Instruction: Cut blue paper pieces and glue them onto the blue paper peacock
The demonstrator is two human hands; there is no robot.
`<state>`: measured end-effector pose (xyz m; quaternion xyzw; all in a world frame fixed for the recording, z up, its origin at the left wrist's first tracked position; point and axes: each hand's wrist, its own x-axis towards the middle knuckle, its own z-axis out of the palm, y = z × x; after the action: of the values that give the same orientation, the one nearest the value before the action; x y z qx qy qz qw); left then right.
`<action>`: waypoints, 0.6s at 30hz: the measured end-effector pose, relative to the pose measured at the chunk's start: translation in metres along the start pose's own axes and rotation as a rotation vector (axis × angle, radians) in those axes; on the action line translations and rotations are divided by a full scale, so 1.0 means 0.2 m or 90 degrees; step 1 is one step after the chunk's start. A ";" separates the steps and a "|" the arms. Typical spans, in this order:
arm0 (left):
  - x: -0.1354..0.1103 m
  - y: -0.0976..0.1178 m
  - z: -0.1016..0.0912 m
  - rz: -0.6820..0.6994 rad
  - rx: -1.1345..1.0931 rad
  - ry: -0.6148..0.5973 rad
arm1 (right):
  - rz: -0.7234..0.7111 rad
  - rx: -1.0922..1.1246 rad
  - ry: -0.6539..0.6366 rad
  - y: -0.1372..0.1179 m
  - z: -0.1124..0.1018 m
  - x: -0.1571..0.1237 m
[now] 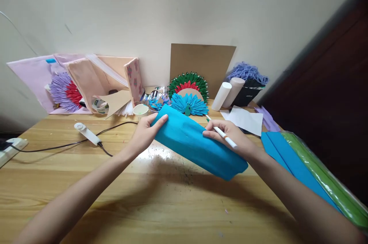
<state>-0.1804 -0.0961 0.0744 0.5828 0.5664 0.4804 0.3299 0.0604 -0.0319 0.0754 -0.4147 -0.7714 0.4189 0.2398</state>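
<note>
A long strip of blue crepe paper (pixel 195 136) is held tilted above the wooden table, its right end lower and nearer to me. My left hand (pixel 147 131) is closed on its upper left end, thumb on top and fingers hidden beneath. At the right part of its far edge, my right hand (pixel 225 133) pinches the paper between thumb and fingers. That same hand also carries a slim white pen (pixel 225 138) with a brownish band, lying across the fingers and slanting towards me.
Behind the paper stand a blue paper peacock (pixel 189 105), a green and red fan (pixel 188 83) and a brown board (pixel 202 58). White rolls (pixel 222 95) stand at right, near blue and green paper packs (pixel 319 171). At left are a corded white device (pixel 86 133) and pink boxes (pixel 86 79).
</note>
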 end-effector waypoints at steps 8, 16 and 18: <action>0.01 -0.03 0.00 -0.026 0.016 0.003 | 0.021 0.014 -0.030 0.02 0.01 0.00; 0.02 -0.02 -0.01 -0.018 0.058 0.009 | 0.021 0.040 -0.066 0.02 0.03 -0.01; 0.02 -0.03 -0.01 -0.008 0.073 0.015 | 0.009 0.036 -0.066 0.03 0.03 0.00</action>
<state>-0.1849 -0.0909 0.0712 0.5912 0.6004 0.4521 0.2925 0.0581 -0.0327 0.0679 -0.3909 -0.7678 0.4629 0.2084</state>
